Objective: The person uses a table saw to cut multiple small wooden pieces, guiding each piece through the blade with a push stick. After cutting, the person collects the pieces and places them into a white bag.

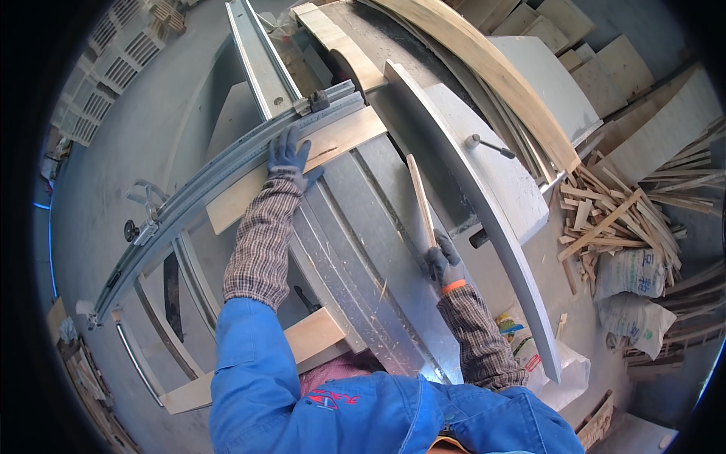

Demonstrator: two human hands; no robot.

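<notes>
My left hand (287, 157), in a grey work glove, lies with fingers spread over a pale wooden board (350, 138). That board rests slantwise along the metal crosscut fence (219, 168) of a panel saw, its right end near the saw slot. In my right hand (445, 262), also gloved, a thin wooden stick (420, 195) is gripped at its near end and points away from me over the grey metal saw table (370, 219). My fingers partly hide the stick's lower end. A second pale board (306, 338) lies across the sliding frame close to my body.
A long metal rip fence (463, 178) curves along the right, with a black-handled lever (491, 145) beside it. Sawdust dots the table. Offcuts (612, 219) are heaped on the floor at right, near white sacks (634, 276). Long boards (484, 60) lie behind the saw.
</notes>
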